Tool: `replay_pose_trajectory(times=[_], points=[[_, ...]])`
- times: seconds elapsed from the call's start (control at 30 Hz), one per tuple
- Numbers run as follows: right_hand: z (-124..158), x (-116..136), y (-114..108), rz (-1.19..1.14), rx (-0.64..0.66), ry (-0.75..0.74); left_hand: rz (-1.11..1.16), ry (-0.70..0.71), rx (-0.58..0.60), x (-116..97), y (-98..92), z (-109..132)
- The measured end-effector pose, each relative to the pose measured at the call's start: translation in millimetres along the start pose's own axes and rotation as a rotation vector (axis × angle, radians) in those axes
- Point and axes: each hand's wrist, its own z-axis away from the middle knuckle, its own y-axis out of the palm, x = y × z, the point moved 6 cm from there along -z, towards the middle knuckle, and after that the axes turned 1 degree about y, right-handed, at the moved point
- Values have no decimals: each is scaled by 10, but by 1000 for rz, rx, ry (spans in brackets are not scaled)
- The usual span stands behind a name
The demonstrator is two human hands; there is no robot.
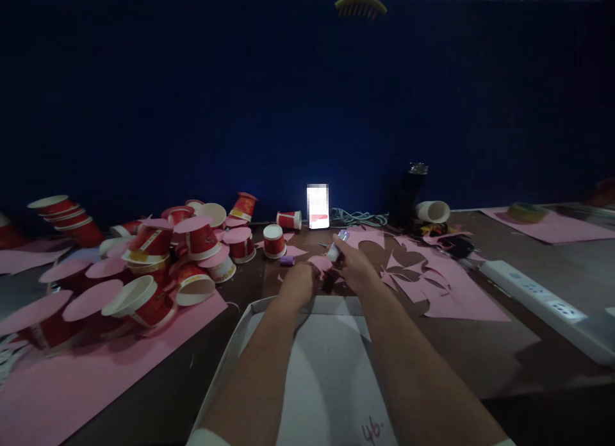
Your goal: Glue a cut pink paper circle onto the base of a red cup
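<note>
My right hand (354,266) is closed around a white and purple glue stick (335,250), its white end pointing down and left. Right beside it, my left hand (300,284) grips a small piece of pink paper (321,263) close to the glue stick's end. Something dark red shows under that paper between my hands; I cannot make out its shape. A purple cap (287,261) lies on the table just left of my hands. Beneath my forearms is a shallow white cardboard box (331,369) with "46" written on it.
Many red paper cups (148,241), several topped with pink paper discs, crowd the left. A lit phone (318,209) stands at the back wall. Pink paper scraps (446,286), a dark bottle (407,193), a power strip (542,302) and a roll of tape (527,213) lie right.
</note>
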Motion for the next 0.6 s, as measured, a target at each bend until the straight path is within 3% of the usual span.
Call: replay_pose_trajectory(times=[0.17,0.3,0.6], points=[[-8,-54,63,-35,57,-9,-112,15,-127,-59,-76,14],[11,-85,116,-38,120,31,-141,7,-126,-83,-78,-36],[-44,-131,106,13,124,-15,-44,-217,-126,192,-2,-166]])
